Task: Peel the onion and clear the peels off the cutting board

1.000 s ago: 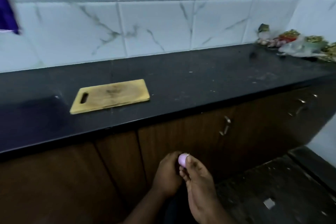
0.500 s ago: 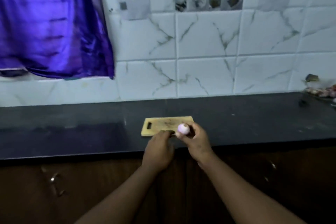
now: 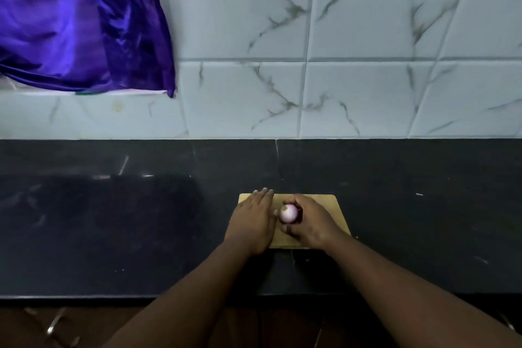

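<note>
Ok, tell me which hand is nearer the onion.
Right. The right hand grips the onion over the cutting board; the left hand lies flat just beside it, open.

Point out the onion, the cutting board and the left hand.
onion (image 3: 288,213), head view, on its pale pink side.
cutting board (image 3: 337,216), head view, on its bare right part.
left hand (image 3: 252,220), head view, on its back.

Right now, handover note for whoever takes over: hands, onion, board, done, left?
Left hand: open, flat on the left part of the cutting board, holding nothing.
Right hand: shut on the onion, held just over the board.
Done: onion looks pale and smooth, apparently peeled; no peels visible on the bare board, though the hands cover much of it.
Left: check under the hands for scraps, set the onion down.
</note>
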Available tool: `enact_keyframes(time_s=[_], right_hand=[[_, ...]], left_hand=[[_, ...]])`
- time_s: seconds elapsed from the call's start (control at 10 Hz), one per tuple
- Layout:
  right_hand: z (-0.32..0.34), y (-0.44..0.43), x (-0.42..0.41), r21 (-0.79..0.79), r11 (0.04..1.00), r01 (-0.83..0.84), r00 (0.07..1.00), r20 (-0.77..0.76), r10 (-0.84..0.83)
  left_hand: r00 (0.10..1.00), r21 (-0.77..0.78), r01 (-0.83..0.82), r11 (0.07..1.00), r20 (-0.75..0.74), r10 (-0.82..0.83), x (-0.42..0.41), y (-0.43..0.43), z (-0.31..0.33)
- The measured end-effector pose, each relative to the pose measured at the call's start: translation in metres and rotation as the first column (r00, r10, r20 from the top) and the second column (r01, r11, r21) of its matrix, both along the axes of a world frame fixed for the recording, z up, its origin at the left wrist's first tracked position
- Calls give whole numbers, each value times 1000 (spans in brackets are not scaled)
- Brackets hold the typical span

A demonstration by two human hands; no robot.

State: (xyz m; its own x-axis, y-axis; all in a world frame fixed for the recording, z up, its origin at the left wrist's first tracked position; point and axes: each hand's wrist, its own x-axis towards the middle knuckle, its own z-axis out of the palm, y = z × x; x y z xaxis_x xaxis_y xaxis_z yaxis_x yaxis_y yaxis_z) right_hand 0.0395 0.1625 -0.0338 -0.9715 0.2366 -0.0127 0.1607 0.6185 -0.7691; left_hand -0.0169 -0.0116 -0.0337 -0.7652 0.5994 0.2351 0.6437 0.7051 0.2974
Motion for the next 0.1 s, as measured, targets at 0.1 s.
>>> enact_keyframes(time_s=[0.1], right_hand=[[25, 1, -3, 54, 996, -73, 991, 119, 66]], left_hand=[[1000, -45, 1, 999, 30, 0, -3, 5, 13]])
